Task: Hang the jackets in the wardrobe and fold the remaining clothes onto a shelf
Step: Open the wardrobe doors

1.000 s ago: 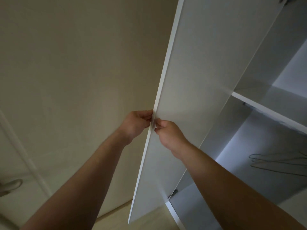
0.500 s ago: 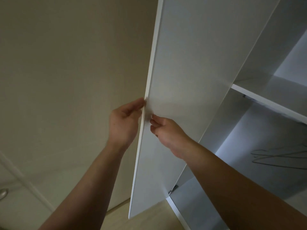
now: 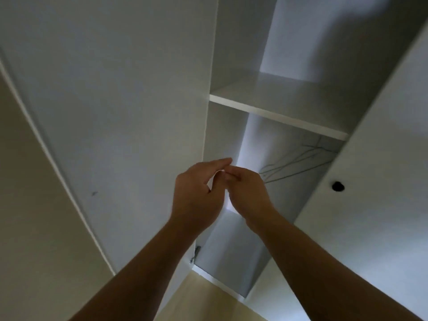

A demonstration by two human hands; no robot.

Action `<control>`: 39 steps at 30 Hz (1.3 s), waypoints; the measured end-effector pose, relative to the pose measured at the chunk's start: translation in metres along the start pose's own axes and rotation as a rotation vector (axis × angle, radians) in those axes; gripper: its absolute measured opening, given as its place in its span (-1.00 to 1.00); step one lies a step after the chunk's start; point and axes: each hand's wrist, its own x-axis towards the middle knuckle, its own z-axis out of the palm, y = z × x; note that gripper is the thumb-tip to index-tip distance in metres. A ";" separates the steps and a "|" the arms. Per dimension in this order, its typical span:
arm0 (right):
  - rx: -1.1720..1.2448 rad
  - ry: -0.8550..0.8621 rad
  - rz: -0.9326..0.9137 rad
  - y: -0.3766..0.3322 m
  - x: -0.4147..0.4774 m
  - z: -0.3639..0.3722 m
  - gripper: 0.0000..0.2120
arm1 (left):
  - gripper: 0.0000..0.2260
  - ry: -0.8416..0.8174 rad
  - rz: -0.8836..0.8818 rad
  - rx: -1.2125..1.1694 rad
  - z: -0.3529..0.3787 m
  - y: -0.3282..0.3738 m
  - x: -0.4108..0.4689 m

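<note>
The white wardrobe stands open in front of me. Its left door (image 3: 120,117) is swung wide to the left. A white shelf (image 3: 278,114) crosses the inside, with thin wire hangers (image 3: 298,161) under it at the right. My left hand (image 3: 196,198) and my right hand (image 3: 247,193) are raised side by side before the opening, fingertips near each other, fingers loosely bent, holding nothing. No jackets or other clothes are in view.
The right door (image 3: 379,181) is closed and bears a dark round hole (image 3: 338,186). A metal hinge (image 3: 196,251) sits at the lower left of the opening. Pale wooden floor (image 3: 203,300) lies below. A beige wall (image 3: 34,216) is at the left.
The left door has swung fully open to the left. Both hands have let go of its edge and now hang free in front of the opening.
</note>
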 end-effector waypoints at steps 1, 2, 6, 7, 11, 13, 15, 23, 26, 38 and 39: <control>-0.019 0.061 0.026 0.009 0.001 -0.014 -0.67 | -0.72 -0.050 -0.012 -0.057 0.017 0.002 0.004; -0.028 0.125 0.051 0.018 0.001 -0.029 -0.66 | -0.72 -0.090 -0.020 -0.103 0.034 0.005 0.008; 0.008 0.360 0.169 0.050 -0.003 -0.085 -0.64 | -0.72 -0.246 -0.056 -0.256 0.104 0.014 0.019; 0.008 0.402 0.193 0.056 -0.006 -0.097 -0.63 | -0.73 -0.296 -0.079 -0.297 0.120 0.016 0.021; 0.031 0.555 0.277 0.078 -0.014 -0.138 -0.58 | -0.74 -0.553 -0.266 -0.469 0.184 0.023 0.030; 0.031 0.624 0.299 0.086 -0.017 -0.152 -0.56 | -0.70 -0.641 -0.313 -0.508 0.208 0.027 0.033; -0.013 0.667 0.294 0.093 -0.017 -0.160 -0.55 | -0.62 -0.696 -0.369 -0.560 0.226 0.031 0.036; -0.053 0.666 0.251 0.111 -0.003 -0.165 -0.56 | -0.73 -0.764 -0.446 -0.757 0.254 0.034 0.038; 0.023 0.694 0.226 0.112 -0.005 -0.160 -0.59 | -0.64 -0.784 -0.454 -0.758 0.252 0.037 0.036; 0.072 0.735 0.252 0.100 -0.081 -0.144 -0.65 | -0.73 -0.812 -0.549 -0.827 0.200 0.053 -0.009; 0.076 0.739 0.253 0.100 -0.091 -0.142 -0.65 | -0.72 -0.822 -0.555 -0.828 0.195 0.055 -0.014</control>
